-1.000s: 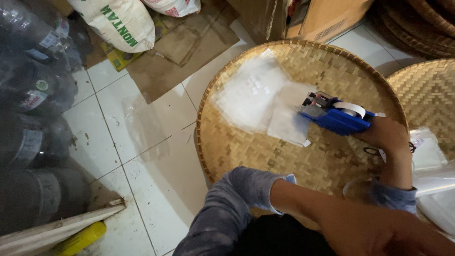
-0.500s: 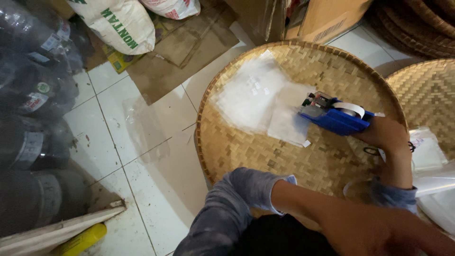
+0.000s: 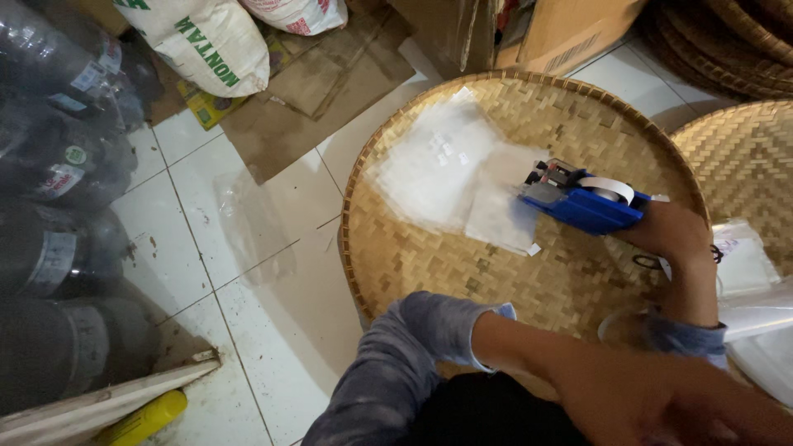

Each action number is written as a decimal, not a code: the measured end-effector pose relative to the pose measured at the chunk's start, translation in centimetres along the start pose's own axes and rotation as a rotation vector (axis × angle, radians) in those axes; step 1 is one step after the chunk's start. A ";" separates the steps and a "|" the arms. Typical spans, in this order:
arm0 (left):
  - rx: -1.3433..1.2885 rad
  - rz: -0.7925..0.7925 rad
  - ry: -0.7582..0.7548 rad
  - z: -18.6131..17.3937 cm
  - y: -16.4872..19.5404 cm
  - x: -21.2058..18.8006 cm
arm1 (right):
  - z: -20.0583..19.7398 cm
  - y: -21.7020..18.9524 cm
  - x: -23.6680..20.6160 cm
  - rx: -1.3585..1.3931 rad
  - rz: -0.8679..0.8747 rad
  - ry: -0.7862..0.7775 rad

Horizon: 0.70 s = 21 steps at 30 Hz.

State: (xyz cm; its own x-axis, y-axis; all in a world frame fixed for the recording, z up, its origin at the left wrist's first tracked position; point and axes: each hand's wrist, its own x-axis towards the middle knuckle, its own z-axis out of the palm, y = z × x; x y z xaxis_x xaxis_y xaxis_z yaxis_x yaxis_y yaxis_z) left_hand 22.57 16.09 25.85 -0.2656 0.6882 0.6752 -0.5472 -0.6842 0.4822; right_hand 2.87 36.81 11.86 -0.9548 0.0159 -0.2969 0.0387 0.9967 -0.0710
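Right hand (image 3: 665, 231) fingers clamped on blue label gun (image 3: 582, 206) – keep nose flat over clear bags (image 3: 462, 177) on woven tray (image 3: 429, 264). Left hand (image 3: 661, 405) blurred, fingers can't tell.

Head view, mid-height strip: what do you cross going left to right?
Dark plastic bottles → white tiled floor → clear plastic bag on the floor → left rim of the round woven tray → clear plastic bags on the tray → blue label gun → right hand gripping it.
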 end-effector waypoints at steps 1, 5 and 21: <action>0.000 0.001 -0.016 -0.1 0.1 -0.1 | 0.0 0.0 0.1 -0.025 0.004 -0.006; -0.037 -0.149 0.009 -0.4 -0.7 -0.7 | 0.3 0.3 0.2 -0.061 -0.012 -0.001; -0.017 -0.149 0.037 -1.4 -2.4 -1.5 | 0.4 0.5 0.0 -0.043 -0.027 -0.011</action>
State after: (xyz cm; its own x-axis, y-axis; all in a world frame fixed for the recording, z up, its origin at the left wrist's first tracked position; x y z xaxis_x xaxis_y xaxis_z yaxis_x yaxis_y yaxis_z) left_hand 23.12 17.01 22.90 -0.2094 0.7903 0.5758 -0.5959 -0.5700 0.5657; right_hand 3.00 37.24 11.41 -0.9521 -0.0119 -0.3057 -0.0003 0.9993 -0.0379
